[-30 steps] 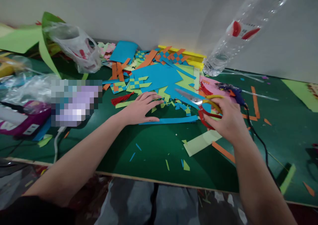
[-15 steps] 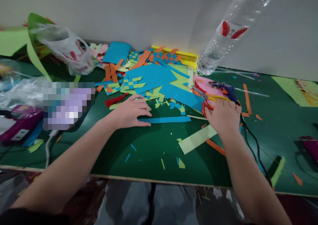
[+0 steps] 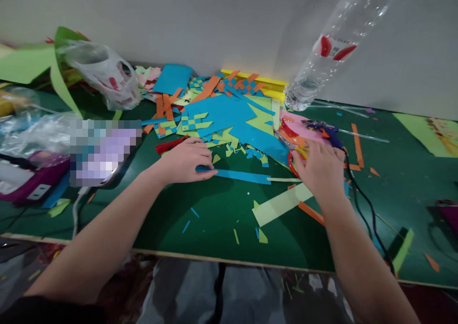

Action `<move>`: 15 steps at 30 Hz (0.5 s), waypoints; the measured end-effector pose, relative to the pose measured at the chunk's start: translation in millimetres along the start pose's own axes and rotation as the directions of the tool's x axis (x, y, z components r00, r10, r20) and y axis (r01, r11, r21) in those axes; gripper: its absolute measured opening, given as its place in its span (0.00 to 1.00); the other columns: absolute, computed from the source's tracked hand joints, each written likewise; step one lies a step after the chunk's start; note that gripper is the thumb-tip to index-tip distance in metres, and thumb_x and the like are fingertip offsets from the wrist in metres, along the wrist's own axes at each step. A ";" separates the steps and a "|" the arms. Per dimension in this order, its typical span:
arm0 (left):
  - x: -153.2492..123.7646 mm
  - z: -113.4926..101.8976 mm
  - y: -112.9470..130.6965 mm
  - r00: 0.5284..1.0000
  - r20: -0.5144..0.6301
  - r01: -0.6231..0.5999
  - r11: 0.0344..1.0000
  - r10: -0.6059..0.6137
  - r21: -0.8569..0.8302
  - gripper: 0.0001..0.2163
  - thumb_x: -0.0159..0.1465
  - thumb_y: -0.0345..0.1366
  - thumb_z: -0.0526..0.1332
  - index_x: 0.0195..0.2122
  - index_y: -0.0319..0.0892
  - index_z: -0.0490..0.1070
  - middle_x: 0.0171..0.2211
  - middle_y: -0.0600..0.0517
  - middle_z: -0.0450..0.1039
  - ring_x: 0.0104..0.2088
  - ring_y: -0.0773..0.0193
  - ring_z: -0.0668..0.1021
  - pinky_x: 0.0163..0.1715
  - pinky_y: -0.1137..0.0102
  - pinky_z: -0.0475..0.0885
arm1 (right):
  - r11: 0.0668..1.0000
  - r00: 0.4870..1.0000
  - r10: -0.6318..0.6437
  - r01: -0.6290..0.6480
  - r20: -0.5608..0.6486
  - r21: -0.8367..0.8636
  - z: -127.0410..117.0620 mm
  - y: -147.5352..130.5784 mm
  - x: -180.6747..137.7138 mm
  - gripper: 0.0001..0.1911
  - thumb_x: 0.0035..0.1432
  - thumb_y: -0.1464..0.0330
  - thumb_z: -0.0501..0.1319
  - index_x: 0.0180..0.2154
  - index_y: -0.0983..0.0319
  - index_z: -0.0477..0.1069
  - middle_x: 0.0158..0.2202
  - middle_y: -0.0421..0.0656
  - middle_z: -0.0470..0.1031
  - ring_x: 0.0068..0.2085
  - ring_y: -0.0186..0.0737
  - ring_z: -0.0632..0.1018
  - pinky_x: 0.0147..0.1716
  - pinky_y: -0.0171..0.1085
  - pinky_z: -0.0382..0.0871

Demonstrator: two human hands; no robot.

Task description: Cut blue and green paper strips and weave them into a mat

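My left hand [image 3: 188, 161] pinches the left end of a narrow blue paper strip [image 3: 245, 176], its thumb and fingers closed on it. The strip runs to the right over the green tabletop, its far end next to a thin pale strip [image 3: 286, 179]. My right hand [image 3: 324, 167] is closed over the red and yellow handles of a pair of scissors [image 3: 296, 158], whose blades point up and left. The fingertips are partly hidden. Beyond my left hand lies a red tassel [image 3: 168, 146]. A wide pale green strip [image 3: 281, 203] lies between my hands, nearer me.
Blue sheets [image 3: 218, 114], woven paper pieces [image 3: 193, 122] and scraps cover the table's back. A clear bottle [image 3: 332, 52] leans at the wall. Left are a plastic bag [image 3: 107, 76] and a blurred-out device [image 3: 107, 154] with a cable. A black cord [image 3: 368, 209] runs past my right arm.
My left hand has closed its thumb and fingers on the blue strip, and the strip's angle has shifted slightly. The scissors have tilted a little under my right hand. The view has shifted slightly.
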State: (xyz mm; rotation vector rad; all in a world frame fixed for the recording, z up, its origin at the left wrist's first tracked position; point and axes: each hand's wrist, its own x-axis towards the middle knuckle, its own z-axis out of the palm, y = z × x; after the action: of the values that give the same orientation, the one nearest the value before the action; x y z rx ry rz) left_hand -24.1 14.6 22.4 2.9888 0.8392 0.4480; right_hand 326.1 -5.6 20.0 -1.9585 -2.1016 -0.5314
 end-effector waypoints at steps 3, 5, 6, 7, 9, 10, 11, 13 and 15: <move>0.9 2.7 1.6 1.000 0.003 0.006 0.999 -0.006 0.034 0.19 0.69 0.46 0.55 0.25 0.42 0.73 0.25 0.54 0.76 0.30 0.64 0.75 0.44 0.64 0.63 | 0.970 0.977 -0.205 0.210 -0.054 0.118 1.4 -6.0 -0.1 0.23 0.65 0.59 0.51 0.54 0.68 0.67 0.48 0.57 0.77 0.49 0.56 0.75 0.50 0.51 0.64; 2.7 5.9 4.8 1.000 -0.001 -0.005 0.999 0.005 0.043 0.17 0.68 0.48 0.56 0.29 0.43 0.74 0.27 0.53 0.77 0.32 0.63 0.76 0.45 0.64 0.63 | 0.945 0.962 -0.268 0.272 -0.048 0.179 3.8 -11.2 -1.1 0.24 0.66 0.59 0.50 0.56 0.68 0.65 0.49 0.57 0.76 0.51 0.56 0.75 0.52 0.51 0.64; 3.9 7.7 6.9 1.000 -0.007 -0.018 0.999 0.018 0.041 0.16 0.67 0.49 0.57 0.34 0.43 0.75 0.29 0.53 0.78 0.34 0.62 0.77 0.47 0.64 0.62 | 0.939 0.960 -0.278 0.280 -0.037 0.197 5.6 -13.4 -1.5 0.24 0.67 0.60 0.50 0.57 0.69 0.65 0.50 0.57 0.76 0.52 0.56 0.75 0.53 0.52 0.63; 5.1 9.4 9.2 0.999 -0.009 -0.035 0.999 0.035 0.040 0.16 0.67 0.50 0.58 0.38 0.42 0.76 0.32 0.52 0.79 0.35 0.61 0.78 0.47 0.64 0.62 | 0.937 0.958 -0.285 0.284 -0.026 0.204 7.6 -15.1 -1.7 0.25 0.67 0.60 0.51 0.57 0.70 0.64 0.51 0.58 0.75 0.53 0.56 0.74 0.55 0.52 0.63; 7.1 12.6 12.9 0.998 -0.008 -0.068 0.997 0.069 0.030 0.18 0.66 0.50 0.59 0.45 0.41 0.75 0.36 0.49 0.80 0.37 0.60 0.78 0.48 0.63 0.62 | 0.936 0.956 -0.294 0.289 -0.004 0.202 12.4 -16.7 -1.6 0.27 0.66 0.58 0.52 0.58 0.72 0.64 0.53 0.59 0.74 0.56 0.57 0.73 0.58 0.53 0.60; 7.7 13.9 14.1 0.997 -0.007 -0.081 0.996 0.081 0.022 0.18 0.66 0.49 0.59 0.47 0.40 0.75 0.36 0.49 0.80 0.38 0.60 0.79 0.48 0.63 0.63 | 0.937 0.955 -0.296 0.290 0.002 0.197 14.9 -16.7 -1.1 0.28 0.66 0.58 0.53 0.58 0.72 0.64 0.54 0.59 0.74 0.56 0.57 0.73 0.60 0.54 0.58; 7.9 15.1 14.6 0.996 -0.006 -0.089 0.996 0.089 0.014 0.18 0.67 0.49 0.59 0.47 0.40 0.75 0.36 0.49 0.80 0.37 0.60 0.79 0.48 0.63 0.63 | 0.937 0.955 -0.297 0.291 0.004 0.194 17.3 -16.4 -0.5 0.28 0.66 0.57 0.53 0.57 0.72 0.65 0.54 0.59 0.74 0.57 0.57 0.73 0.61 0.55 0.56; 7.4 16.6 14.1 0.995 -0.004 -0.095 0.995 0.095 0.003 0.16 0.67 0.48 0.59 0.46 0.41 0.76 0.35 0.49 0.79 0.36 0.61 0.78 0.49 0.63 0.63 | 0.935 0.953 -0.304 0.298 0.004 0.194 20.9 -15.7 1.0 0.25 0.66 0.58 0.53 0.55 0.70 0.67 0.52 0.58 0.75 0.56 0.56 0.74 0.62 0.56 0.53; 6.3 17.0 12.6 0.996 0.001 -0.094 0.996 0.094 -0.002 0.15 0.67 0.47 0.59 0.44 0.42 0.77 0.32 0.51 0.78 0.34 0.62 0.78 0.49 0.63 0.63 | 0.932 0.951 -0.309 0.302 0.003 0.202 22.8 -15.8 2.4 0.21 0.67 0.60 0.52 0.52 0.68 0.71 0.50 0.57 0.77 0.55 0.54 0.75 0.63 0.58 0.53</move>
State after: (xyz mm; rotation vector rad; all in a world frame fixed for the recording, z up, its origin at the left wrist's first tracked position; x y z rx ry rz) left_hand -8.0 8.3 8.9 3.0357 0.6996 0.4487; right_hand 312.1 5.1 -1.6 -1.5529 -2.3949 -0.3237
